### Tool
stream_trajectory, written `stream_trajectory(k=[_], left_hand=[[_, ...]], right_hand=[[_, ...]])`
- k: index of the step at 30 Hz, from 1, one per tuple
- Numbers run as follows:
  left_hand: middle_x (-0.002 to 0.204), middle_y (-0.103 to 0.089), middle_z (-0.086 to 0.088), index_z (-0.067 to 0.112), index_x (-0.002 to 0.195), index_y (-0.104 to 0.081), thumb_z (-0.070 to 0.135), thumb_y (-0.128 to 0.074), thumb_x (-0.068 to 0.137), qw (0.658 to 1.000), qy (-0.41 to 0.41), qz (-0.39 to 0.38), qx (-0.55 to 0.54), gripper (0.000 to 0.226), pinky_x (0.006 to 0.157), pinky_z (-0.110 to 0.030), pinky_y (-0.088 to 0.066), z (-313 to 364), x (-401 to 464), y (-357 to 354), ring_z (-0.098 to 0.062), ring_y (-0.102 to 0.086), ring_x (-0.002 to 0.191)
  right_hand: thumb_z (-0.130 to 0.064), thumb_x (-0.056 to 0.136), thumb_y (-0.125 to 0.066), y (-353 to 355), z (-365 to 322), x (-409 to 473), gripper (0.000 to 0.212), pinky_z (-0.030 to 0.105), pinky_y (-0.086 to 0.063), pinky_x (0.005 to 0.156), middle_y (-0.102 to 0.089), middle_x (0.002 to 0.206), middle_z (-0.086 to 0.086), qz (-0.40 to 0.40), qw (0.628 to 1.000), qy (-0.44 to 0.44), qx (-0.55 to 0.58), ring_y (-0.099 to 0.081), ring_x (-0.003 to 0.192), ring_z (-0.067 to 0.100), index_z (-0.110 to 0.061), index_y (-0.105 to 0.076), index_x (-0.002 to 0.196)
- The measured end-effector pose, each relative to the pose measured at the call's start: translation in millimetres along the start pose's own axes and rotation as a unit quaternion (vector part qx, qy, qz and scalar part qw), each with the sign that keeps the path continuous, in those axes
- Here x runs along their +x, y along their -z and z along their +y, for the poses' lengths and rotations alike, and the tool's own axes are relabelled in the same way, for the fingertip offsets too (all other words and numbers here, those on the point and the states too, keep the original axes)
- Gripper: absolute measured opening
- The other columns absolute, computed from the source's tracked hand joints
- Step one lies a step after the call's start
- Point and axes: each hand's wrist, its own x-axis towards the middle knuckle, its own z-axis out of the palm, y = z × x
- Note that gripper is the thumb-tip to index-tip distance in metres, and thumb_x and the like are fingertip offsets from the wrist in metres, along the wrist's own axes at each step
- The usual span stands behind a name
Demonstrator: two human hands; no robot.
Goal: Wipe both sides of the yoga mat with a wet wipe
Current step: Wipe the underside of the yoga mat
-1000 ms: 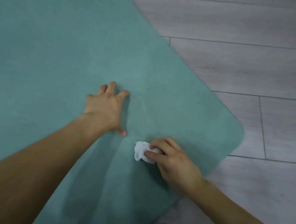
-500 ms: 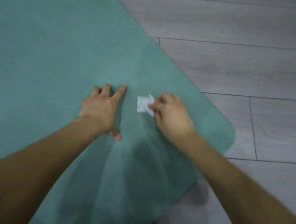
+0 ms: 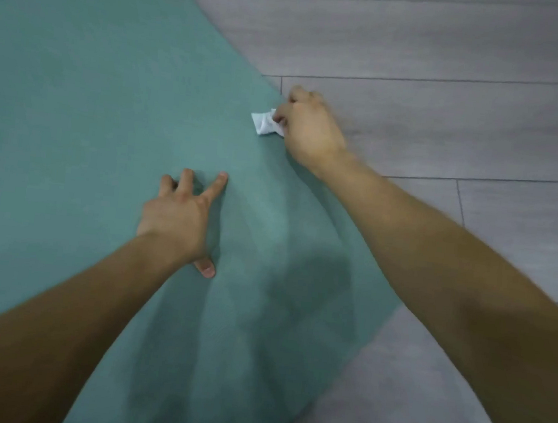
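Right hand (image 3: 308,130) pinches crumpled wet wipe (image 3: 265,123), wipe poking out left of its curled grip, pressed on teal yoga mat (image 3: 92,105) at mat's edge by grey floor (image 3: 451,133). Left hand (image 3: 180,216) lies flat, fingers spread, on mat, nearer than wipe.

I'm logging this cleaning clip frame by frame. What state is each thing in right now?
Yoga mat: spread flat on the floor, green side up.
Wet wipe: crumpled, on the mat near its right edge.
Right hand: grips the wipe.
Left hand: fingers spread, presses on the mat.
Floor: grey planks, partly covered by the mat.
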Motion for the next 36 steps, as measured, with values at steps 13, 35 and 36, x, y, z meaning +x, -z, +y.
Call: stream_trajectory(k=[13, 35, 36], left_hand=[[0.154, -0.018, -0.003, 0.053, 0.160, 0.012, 0.064, -0.102, 0.028, 1.000, 0.000, 0.025, -0.005, 0.176, 0.094, -0.050, -0.055, -2.8, 0.8, -5.6, -0.032, -0.029, 0.140], [0.159, -0.028, 0.004, 0.045, 0.163, -0.014, 0.088, -0.085, 0.038, 0.997, -0.061, 0.031, -0.046, 0.150, 0.111, -0.049, -0.045, -36.0, 3.0, -0.1, -0.026, -0.032, 0.146], [0.155, -0.035, 0.002, 0.043, 0.162, -0.021, 0.085, -0.088, 0.039, 0.995, -0.062, 0.034, -0.071, 0.146, 0.110, -0.050, -0.047, -42.1, 10.2, 5.7, -0.027, -0.036, 0.144]], right_hand=[[0.001, 0.086, -0.055, -15.5, 35.6, -19.5, 0.028, 0.049, -0.051, 0.075, -0.060, 0.097, 0.017, 0.114, 0.988, -0.054, 0.091, -0.056, 0.093, 0.038, -0.008, -0.079, 0.097], [-0.005, 0.089, -0.059, -36.2, -65.1, -69.3, 0.024, 0.038, -0.050, 0.083, -0.057, 0.102, 0.011, 0.030, 0.991, 0.038, 0.124, -0.057, 0.094, 0.034, -0.014, -0.079, 0.100], [-0.003, 0.088, -0.059, -40.2, -66.7, -81.4, 0.024, 0.038, -0.047, 0.084, -0.057, 0.102, 0.010, 0.018, 0.987, 0.101, 0.121, -0.054, 0.094, 0.031, -0.014, -0.078, 0.099]])
